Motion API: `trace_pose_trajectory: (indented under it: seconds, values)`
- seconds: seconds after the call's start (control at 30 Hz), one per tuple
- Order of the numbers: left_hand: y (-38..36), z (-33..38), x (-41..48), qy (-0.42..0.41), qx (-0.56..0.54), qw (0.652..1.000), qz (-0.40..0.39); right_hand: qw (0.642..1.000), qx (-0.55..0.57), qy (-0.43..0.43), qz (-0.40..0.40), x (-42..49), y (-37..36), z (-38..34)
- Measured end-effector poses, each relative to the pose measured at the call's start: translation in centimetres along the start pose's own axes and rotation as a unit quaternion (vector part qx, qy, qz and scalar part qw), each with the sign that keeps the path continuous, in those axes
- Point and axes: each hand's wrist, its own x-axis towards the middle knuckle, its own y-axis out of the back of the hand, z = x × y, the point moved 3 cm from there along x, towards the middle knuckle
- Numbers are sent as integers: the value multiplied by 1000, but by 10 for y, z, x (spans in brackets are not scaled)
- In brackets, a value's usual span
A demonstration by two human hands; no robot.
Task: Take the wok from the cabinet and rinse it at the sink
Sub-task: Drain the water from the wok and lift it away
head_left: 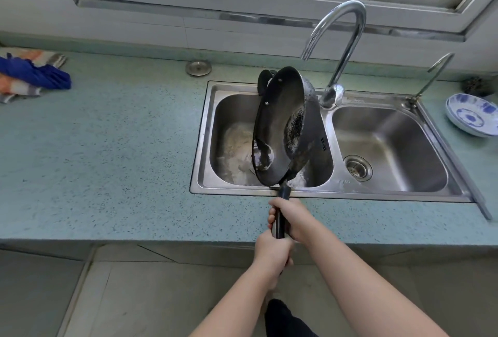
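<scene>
Both hands, left hand (272,253) and right hand (289,216), grip the round black metal wok (277,126) by its handle; keep it tilted steeply over the left steel sink basin (231,148) so water drains.

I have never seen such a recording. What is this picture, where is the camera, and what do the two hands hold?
There is no machine here. A camera worn on a person's head looks down at a kitchen counter. The left hand and right hand both grip the long handle of a black wok, tilted on its side over the left basin of a steel double sink. A curved faucet stands behind it. A blue patterned dish lies at right, cloths at left.
</scene>
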Motion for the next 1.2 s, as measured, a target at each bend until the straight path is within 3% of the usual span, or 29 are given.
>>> trace_pose_trajectory:
  seconds: [0.2,0.57,1.2]
  values:
    - [6,1,-1,-2,-29,999,-24,990,124,-60,-38,8,-12,-3]
    - [4,0,-2,-14,-76,994,-80,994,71,32,74,3,-16,-6]
    - [-4,3,-1,-7,-141,974,-177,986,-26,95,131,-10,-8,-21]
